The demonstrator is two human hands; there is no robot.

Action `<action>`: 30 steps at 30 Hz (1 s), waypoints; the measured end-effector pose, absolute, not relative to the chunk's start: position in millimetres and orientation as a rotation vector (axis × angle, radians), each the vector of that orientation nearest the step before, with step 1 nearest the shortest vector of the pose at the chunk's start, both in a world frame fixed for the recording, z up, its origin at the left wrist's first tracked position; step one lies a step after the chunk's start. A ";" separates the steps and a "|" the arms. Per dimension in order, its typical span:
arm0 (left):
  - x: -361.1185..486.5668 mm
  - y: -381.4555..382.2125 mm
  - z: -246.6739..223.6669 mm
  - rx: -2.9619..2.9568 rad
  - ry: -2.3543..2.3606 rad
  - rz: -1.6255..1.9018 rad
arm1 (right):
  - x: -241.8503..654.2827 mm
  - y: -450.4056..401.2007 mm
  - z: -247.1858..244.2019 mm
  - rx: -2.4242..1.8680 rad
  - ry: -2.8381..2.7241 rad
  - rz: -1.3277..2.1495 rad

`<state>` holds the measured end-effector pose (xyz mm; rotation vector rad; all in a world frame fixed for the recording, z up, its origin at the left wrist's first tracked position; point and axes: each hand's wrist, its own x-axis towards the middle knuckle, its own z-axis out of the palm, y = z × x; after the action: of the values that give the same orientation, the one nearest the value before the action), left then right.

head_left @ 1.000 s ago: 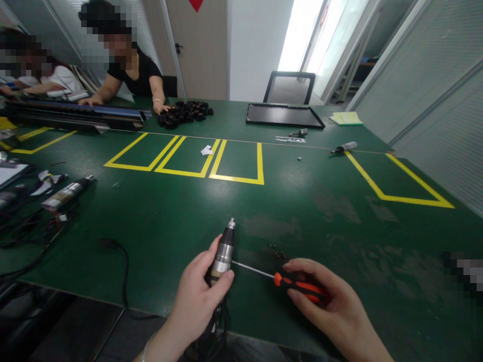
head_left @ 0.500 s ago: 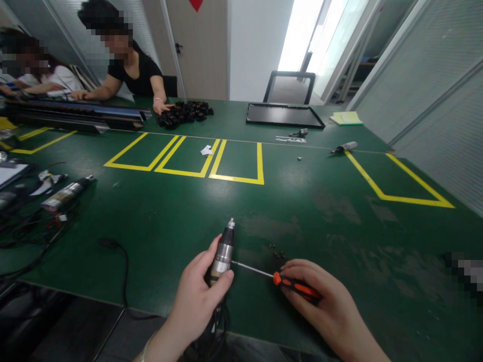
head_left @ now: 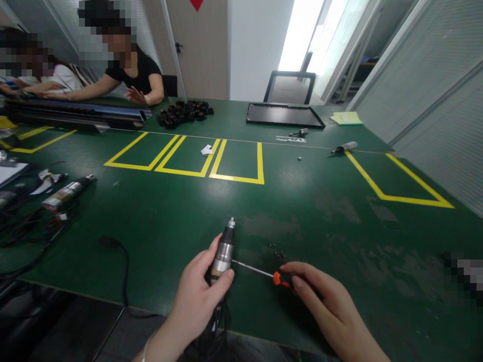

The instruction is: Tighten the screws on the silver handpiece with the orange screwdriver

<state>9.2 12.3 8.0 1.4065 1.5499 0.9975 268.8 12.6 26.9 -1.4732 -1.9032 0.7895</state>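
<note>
My left hand (head_left: 204, 291) is wrapped round a silver and black electric screwdriver (head_left: 223, 254), whose tip points away from me. Closed on the handle of an orange and black screwdriver (head_left: 277, 278) is my right hand (head_left: 320, 296), its fingers covering most of the handle. The thin shaft reaches left, and its tip touches the side of the electric screwdriver's body. Several small screws (head_left: 279, 254) lie on the green table (head_left: 158, 226) just beyond my right hand.
Other electric screwdrivers (head_left: 64, 196) and cables lie at the left. Yellow tape (head_left: 236, 178) marks the table. Farther off are a black parts pile (head_left: 184, 113), a black frame (head_left: 285, 115), a grey tool (head_left: 345, 147) and a person in black (head_left: 138, 73).
My right hand's fingers have shifted on the handle, hiding more of it. The person in black has lifted one hand off the black parts and stretched the other arm farther left.
</note>
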 end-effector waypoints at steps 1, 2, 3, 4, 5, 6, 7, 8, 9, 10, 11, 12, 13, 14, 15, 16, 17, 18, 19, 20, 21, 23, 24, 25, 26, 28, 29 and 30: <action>9.2 12.0 8.2 1.406 1.545 1.001 | 268.9 13.1 26.8 -1.476 -1.897 0.765; 9.1 11.6 8.2 1.404 1.541 1.004 | 269.0 13.6 26.6 -1.473 -1.885 0.741; 9.0 11.3 8.0 1.403 1.535 1.006 | 269.2 14.0 26.3 -1.467 -1.866 0.720; 8.9 11.0 7.7 1.399 1.538 1.009 | 269.5 14.3 26.0 -1.460 -1.846 0.709; 8.9 10.8 7.1 1.399 1.543 1.002 | 269.7 14.6 25.7 -1.451 -1.828 0.704; 8.8 10.7 6.5 1.400 1.547 0.996 | 270.0 14.9 25.7 -1.440 -1.817 0.704; 8.9 10.9 5.8 1.400 1.548 0.997 | 270.1 15.2 25.7 -1.427 -1.813 0.706; 8.9 11.2 5.1 1.399 1.548 0.998 | 270.1 15.5 25.9 -1.418 -1.814 0.711; 9.0 11.6 4.6 1.397 1.547 1.002 | 270.0 15.9 26.2 -1.412 -1.820 0.718; 9.2 12.1 4.1 1.395 1.546 1.006 | 269.8 16.2 26.5 -1.410 -1.828 0.725; 9.3 12.6 3.9 1.395 1.546 1.007 | 269.7 16.5 26.7 -1.416 -1.835 0.733; 9.3 13.0 3.8 1.397 1.546 1.008 | 269.7 16.7 27.0 -1.429 -1.843 0.747; 9.4 13.4 3.8 1.401 1.548 1.009 | 269.8 16.7 27.1 -1.446 -1.848 0.765; 9.4 13.5 4.0 1.405 1.547 1.007 | 270.0 16.6 27.1 -1.461 -1.850 0.793; 9.3 13.5 4.2 1.410 1.547 1.005 | 270.4 16.2 27.0 -1.472 -1.846 0.830; 9.2 13.4 4.4 1.412 1.546 1.003 | 270.9 15.8 26.8 -1.477 -1.837 0.873; 9.0 13.2 4.6 1.412 1.547 1.001 | 271.2 15.4 26.6 -1.475 -1.828 0.912; 8.9 12.9 4.7 1.411 1.547 0.997 | 271.5 15.0 26.3 -1.468 -1.824 0.933; 8.8 12.7 4.8 1.408 1.549 0.996 | 271.7 14.7 26.0 -1.462 -1.826 0.932; 8.7 12.4 4.8 1.405 1.550 0.997 | 271.7 14.6 25.7 -1.458 -1.833 0.909; 8.8 12.2 4.8 1.403 1.550 1.000 | 271.6 14.6 25.4 -1.456 -1.840 0.869; 9.1 12.2 4.9 1.398 1.545 1.010 | 271.2 14.7 24.8 -1.454 -1.849 0.784; 9.3 12.3 5.0 1.395 1.542 1.014 | 271.1 14.8 24.6 -1.455 -1.846 0.754; 9.5 12.4 5.2 1.392 1.542 1.016 | 271.0 14.9 24.4 -1.455 -1.841 0.734; 9.7 12.5 5.4 1.389 1.544 1.015 | 271.0 15.0 24.2 -1.455 -1.838 0.720; 9.9 12.6 5.7 1.384 1.554 1.015 | 271.1 15.0 24.2 -1.449 -1.835 0.705; 9.8 12.6 5.8 1.384 1.557 1.017 | 271.1 14.9 24.4 -1.442 -1.832 0.698; 9.7 12.5 5.8 1.385 1.558 1.019 | 271.1 14.8 24.6 -1.432 -1.831 0.689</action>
<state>9.7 12.5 5.8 1.3850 1.5577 1.0191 271.1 14.8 24.6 -1.4322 -1.8307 0.6887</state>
